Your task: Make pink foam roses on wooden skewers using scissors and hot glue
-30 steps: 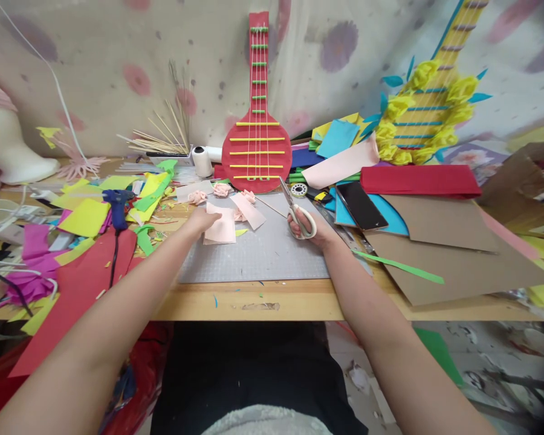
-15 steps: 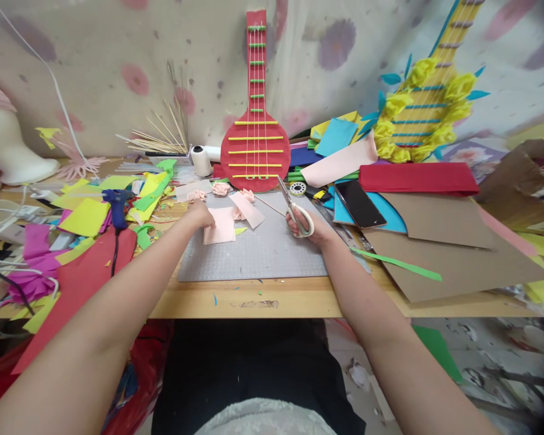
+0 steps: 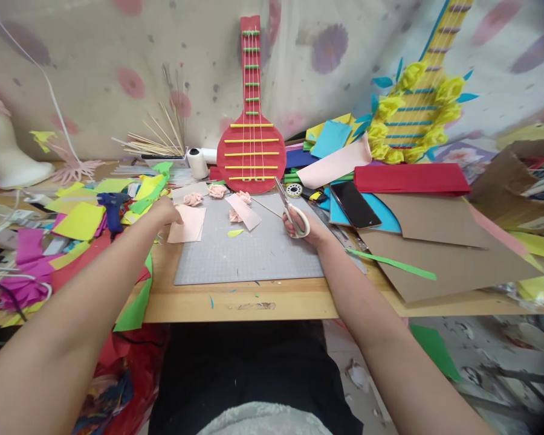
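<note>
My left hand (image 3: 164, 212), its fingers bent, has hold of the right-angled pale pink paper pieces (image 3: 190, 225) at the left edge of the grey cutting mat (image 3: 272, 254). In my right hand (image 3: 306, 228) is a pair of white-handled scissors (image 3: 300, 219), blades pointing up and away over the mat. Between the hands lie several folded pink paper roses (image 3: 217, 191), a loose pink strip (image 3: 243, 211) and a small yellow-green scrap (image 3: 235, 232). A thin stick (image 3: 267, 206) reaches from the roses towards the scissors.
Behind the mat a red paper lute (image 3: 251, 151) leans on the wall. Leftward are a blue glue gun (image 3: 113, 211) and heaped paper scraps (image 3: 79, 220). A phone (image 3: 354, 204), tape roll (image 3: 294, 190) and brown card (image 3: 448, 266) lie to the right.
My left hand has moved left, drawing the pink paper pieces to the mat's left edge. A green strip now shows hanging over the table edge. My right hand keeps the scissors in place.
</note>
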The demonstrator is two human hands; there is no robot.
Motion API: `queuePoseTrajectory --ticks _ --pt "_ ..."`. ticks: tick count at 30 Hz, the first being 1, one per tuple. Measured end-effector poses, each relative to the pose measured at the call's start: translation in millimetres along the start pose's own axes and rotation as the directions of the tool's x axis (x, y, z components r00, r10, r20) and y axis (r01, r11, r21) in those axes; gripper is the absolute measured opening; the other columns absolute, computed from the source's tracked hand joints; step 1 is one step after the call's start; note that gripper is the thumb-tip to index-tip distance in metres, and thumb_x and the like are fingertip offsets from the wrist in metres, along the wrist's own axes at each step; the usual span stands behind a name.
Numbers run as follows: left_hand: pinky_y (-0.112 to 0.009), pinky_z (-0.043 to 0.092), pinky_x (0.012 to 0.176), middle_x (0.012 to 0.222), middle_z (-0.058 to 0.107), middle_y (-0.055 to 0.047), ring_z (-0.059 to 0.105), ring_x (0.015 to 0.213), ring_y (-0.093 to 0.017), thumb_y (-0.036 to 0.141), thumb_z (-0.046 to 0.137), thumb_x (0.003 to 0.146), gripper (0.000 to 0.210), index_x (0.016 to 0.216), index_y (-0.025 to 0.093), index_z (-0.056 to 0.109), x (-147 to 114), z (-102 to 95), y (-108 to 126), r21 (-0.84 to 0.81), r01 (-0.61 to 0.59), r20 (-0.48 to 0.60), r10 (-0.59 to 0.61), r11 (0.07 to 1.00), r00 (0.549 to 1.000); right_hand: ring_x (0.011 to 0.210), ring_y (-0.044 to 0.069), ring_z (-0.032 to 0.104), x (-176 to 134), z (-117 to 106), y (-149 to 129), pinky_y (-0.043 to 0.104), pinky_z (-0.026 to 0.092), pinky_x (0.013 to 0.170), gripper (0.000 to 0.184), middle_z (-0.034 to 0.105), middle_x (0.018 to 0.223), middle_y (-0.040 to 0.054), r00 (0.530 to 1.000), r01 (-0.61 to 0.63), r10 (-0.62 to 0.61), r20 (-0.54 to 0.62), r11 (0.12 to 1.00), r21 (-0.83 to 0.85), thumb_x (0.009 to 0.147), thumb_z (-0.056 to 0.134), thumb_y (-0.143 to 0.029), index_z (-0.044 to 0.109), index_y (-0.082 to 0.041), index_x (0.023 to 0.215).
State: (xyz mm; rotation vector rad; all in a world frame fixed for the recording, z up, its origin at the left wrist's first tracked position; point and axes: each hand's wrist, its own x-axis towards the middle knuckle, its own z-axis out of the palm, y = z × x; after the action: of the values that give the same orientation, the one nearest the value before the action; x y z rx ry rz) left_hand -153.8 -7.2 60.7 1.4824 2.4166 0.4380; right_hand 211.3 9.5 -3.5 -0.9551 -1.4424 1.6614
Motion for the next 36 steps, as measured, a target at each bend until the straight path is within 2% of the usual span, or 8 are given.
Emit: queuePoseTrajectory --ticks 2,6,10,13,17,26,30,36 --pt "-0.046 0.039 0.089 0.118 0.047 -0.024 0.043 0.115 -0.038 0.011 0.072 0.06 0.055 0.109 0.004 0.046 -7 2.7 9 0.162 -0.005 -0.156 0.03 0.987 0.987 0.04 0.006 0.036 0 2 -2 0.021 0.03 0.04 0.048 0.041 0.049 -0.005 0.999 -0.012 0.012 -0.033 1.0 -0.018 0.067 0.055 -0.066 0.051 -0.019 0.074" --pt "-0.043 0.037 0.093 0.127 0.043 -0.018 0.039 0.12 -0.032 0.009 0.054 0.072 0.045 0.117 0.014 0.048 -22 24.8 41 0.281 -0.429 -0.232 0.494 0.859 0.838 0.043 0.009 0.041 1 3 -10 0.024 0.033 0.045 0.046 0.046 0.053 -0.0023 0.976 -0.072 0.008 -0.216 0.954 -0.292 0.068 0.054 -0.065 0.05 -0.019 0.071" --pt "-0.042 0.037 0.094 0.124 0.047 -0.015 0.041 0.118 -0.028 0.007 0.043 0.077 0.039 0.113 0.017 0.054 -27 49.8 70 0.35 -0.77 -0.109 0.84 0.533 0.532 0.067 0.02 0.056 -1 -1 -15 0.031 0.04 0.063 0.039 0.058 0.069 0.0053 0.871 -0.305 -0.14 -0.472 0.598 -0.741 0.072 0.053 -0.057 0.054 -0.018 0.074" --pt "-0.043 0.039 0.089 0.111 0.056 -0.016 0.049 0.108 -0.028 0.01 0.043 0.078 0.027 0.097 0.015 0.061 -24 60.2 83 0.393 -0.822 -0.042 0.901 0.411 0.431 0.087 0.026 0.057 -2 -4 -12 0.035 0.041 0.075 0.034 0.061 0.089 0.0122 0.863 -0.371 -0.206 -0.462 0.362 -0.855 0.076 0.051 -0.046 0.059 -0.015 0.086" --pt "-0.04 0.043 0.079 0.092 0.061 -0.016 0.055 0.093 -0.027 0.012 0.043 0.078 0.02 0.08 0.013 0.063 -22 60.4 85 0.415 -0.785 -0.104 0.881 0.46 0.461 0.101 0.028 0.052 2 -10 -1 0.035 0.039 0.086 0.036 0.056 0.104 0.0178 0.862 -0.327 -0.325 -0.39 0.231 -0.916 0.074 0.055 -0.038 0.059 -0.01 0.097" --pt "-0.037 0.043 0.07 0.091 0.063 -0.013 0.056 0.091 -0.027 0.014 0.048 0.075 0.014 0.078 0.016 0.061 -31 52.9 70 0.394 -0.694 -0.276 0.798 0.603 0.536 0.098 0.03 0.047 13 -10 8 0.042 0.037 0.085 0.033 0.054 0.1 0.0171 0.774 -0.277 -0.516 -0.366 0.243 -0.93 0.071 0.055 -0.027 0.054 -0.011 0.101" --pt "-0.037 0.043 0.068 0.085 0.063 -0.014 0.057 0.088 -0.027 0.012 0.048 0.073 0.013 0.073 0.016 0.06 -32 56.4 71 0.389 -0.663 -0.26 0.766 0.64 0.587 0.104 0.028 0.045 13 13 1 0.041 0.036 0.091 0.034 0.053 0.107 0.0152 0.778 -0.059 -0.594 -0.205 0.256 -0.965 0.074 0.05 -0.024 0.054 -0.013 0.106" --pt "-0.039 0.043 0.073 0.09 0.064 -0.015 0.057 0.088 -0.029 0.014 0.049 0.074 0.013 0.079 0.013 0.061 -46 57.6 79 0.463 -0.716 -0.258 0.852 0.522 0.455 0.116 0.027 0.04 15 61 1 0.042 0.033 0.098 0.069 0.043 0.125 0.0156 0.774 0.309 -0.615 0.152 0.157 -0.938 0.068 0.063 -0.04 0.04 -0.014 0.128"
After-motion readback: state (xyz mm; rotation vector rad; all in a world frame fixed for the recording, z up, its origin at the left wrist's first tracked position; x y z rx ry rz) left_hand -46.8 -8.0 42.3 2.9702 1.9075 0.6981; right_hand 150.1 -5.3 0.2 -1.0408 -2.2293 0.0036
